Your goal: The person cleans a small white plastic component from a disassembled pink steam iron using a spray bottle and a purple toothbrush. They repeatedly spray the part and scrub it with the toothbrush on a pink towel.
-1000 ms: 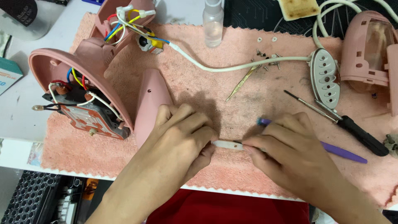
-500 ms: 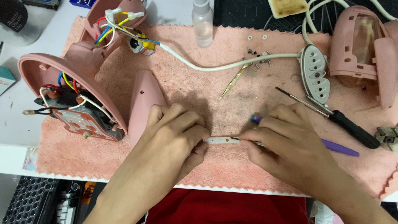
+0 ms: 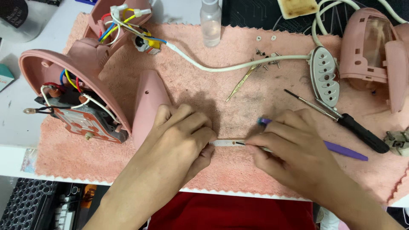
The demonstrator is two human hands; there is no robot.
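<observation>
From my seat I see the left hand (image 3: 181, 136) pressed down on the pink towel (image 3: 255, 89), its grip closed over one end of a thin white strip (image 3: 228, 142) that lies flat near the towel's front edge, at the middle of the view. The right hand (image 3: 289, 149) meets the strip from the other side, its grip pinched shut around a slim metal tool whose dark tip touches the strip; I cannot tell what kind of tool it is, since the fingers hide most of it. A purple pen (image 3: 345, 151) lies under that hand, poking out on both sides. Just beside the left hand stands a pink cover piece (image 3: 147, 102), and left of that the opened pink iron body (image 3: 72, 98) with coloured wires and a heating plate showing. A white cord (image 3: 221, 68) runs across the towel to a grey soleplate (image 3: 324, 81). A black-handled screwdriver (image 3: 341, 121) lies near the right hand, tweezers (image 3: 240, 83) and small screws (image 3: 268, 57) farther back, and a clear bottle (image 3: 211, 21) at the towel's rear edge. Another pink housing (image 3: 375, 51) sits at the far right of the tabletop (image 3: 12, 123).
</observation>
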